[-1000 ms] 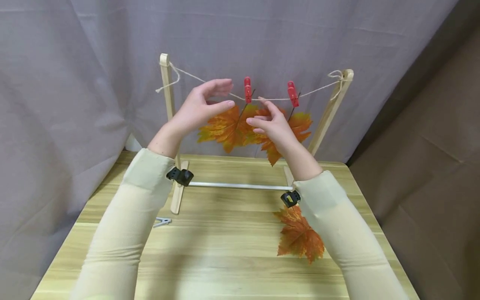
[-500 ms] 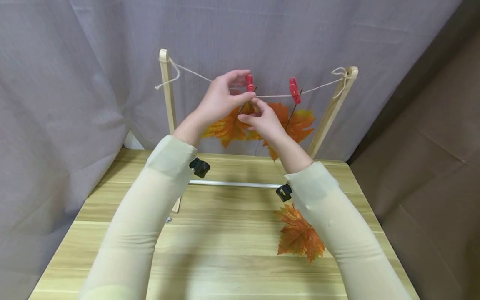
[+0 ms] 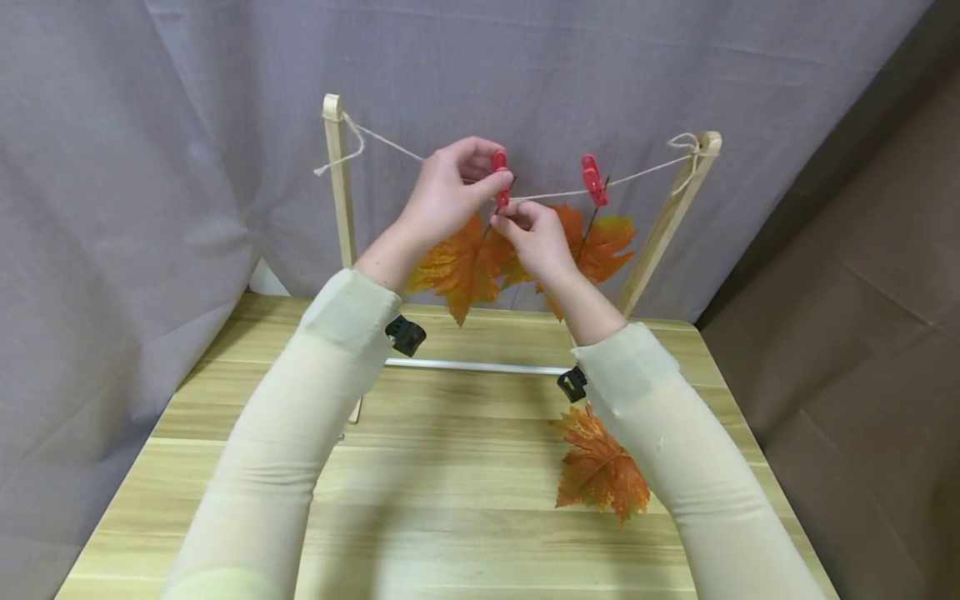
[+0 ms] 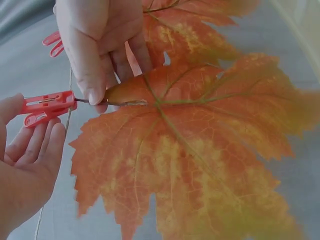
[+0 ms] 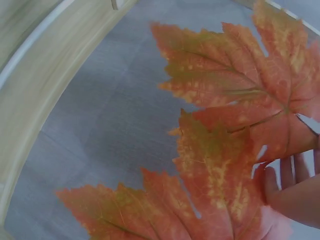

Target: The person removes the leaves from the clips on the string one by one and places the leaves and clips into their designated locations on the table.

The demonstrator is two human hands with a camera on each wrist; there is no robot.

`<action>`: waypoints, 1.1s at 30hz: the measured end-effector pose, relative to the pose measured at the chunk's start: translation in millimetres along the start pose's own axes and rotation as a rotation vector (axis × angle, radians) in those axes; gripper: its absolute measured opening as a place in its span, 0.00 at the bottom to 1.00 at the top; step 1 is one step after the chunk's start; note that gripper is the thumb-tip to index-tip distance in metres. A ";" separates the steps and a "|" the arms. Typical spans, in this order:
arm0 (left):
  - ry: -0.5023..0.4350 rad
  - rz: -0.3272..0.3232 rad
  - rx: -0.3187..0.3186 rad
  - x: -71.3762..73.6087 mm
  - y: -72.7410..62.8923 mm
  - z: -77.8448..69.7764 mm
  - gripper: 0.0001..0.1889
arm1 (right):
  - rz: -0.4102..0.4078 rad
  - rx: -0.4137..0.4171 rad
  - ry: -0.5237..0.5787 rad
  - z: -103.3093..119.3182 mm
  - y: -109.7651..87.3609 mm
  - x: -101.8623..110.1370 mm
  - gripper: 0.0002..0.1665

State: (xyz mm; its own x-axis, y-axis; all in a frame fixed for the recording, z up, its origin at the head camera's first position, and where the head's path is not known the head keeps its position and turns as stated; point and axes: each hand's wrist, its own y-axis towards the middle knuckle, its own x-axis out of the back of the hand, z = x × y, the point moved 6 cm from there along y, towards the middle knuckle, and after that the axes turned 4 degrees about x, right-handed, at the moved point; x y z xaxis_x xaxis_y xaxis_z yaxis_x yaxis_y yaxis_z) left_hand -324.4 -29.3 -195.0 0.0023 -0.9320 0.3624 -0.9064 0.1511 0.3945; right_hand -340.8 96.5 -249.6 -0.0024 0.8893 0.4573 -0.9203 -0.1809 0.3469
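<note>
My left hand (image 3: 450,190) holds a red clothespin (image 4: 47,106) by its handle end, thumb on one side and fingers on the other. The clothespin sits on a thin string (image 3: 553,196) with the dark stem of an orange maple leaf (image 4: 200,145) in its jaws. Just below it, my right hand (image 3: 543,242) pinches that stem between thumb and fingertips. The leaf hangs under both hands, orange with yellow-green edges. To its right, a second red clothespin (image 3: 594,180) holds another maple leaf (image 3: 609,250) on the string, partly behind my right hand.
The string runs between a left wooden post (image 3: 341,200) and a right wooden post (image 3: 663,229). A white rod (image 3: 480,366) lies low between them. Another maple leaf (image 3: 600,468) rests on the wooden table (image 3: 442,533) near my right sleeve. Grey curtain (image 3: 525,67) hangs behind.
My left hand has moved right and taken hold of the left clothespin. My right hand has moved slightly left and now pinches the leaf stem. That leaf has turned and hangs lower.
</note>
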 end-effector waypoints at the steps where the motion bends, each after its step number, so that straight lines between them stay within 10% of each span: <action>1: -0.002 -0.001 0.006 0.6 -0.5 0.3 0.16 | -0.002 0.009 -0.011 -0.2 -0.1 0.4 0.16; 20: -0.003 -0.073 0.006 7.9 -3.3 0.4 0.12 | -0.046 0.116 0.018 1.2 -4.6 6.3 0.12; 33: -0.184 -0.143 0.002 20.9 -6.1 -0.9 0.09 | -0.020 0.115 0.013 -1.7 -6.6 3.2 0.11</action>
State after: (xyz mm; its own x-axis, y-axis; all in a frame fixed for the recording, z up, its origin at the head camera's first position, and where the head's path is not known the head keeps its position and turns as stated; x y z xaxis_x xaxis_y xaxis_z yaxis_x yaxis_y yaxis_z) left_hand -318.4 -49.4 -189.0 0.0540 -0.9882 0.1431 -0.9033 0.0127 0.4288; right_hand -335.4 101.3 -251.8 0.0100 0.8984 0.4390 -0.8691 -0.2092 0.4481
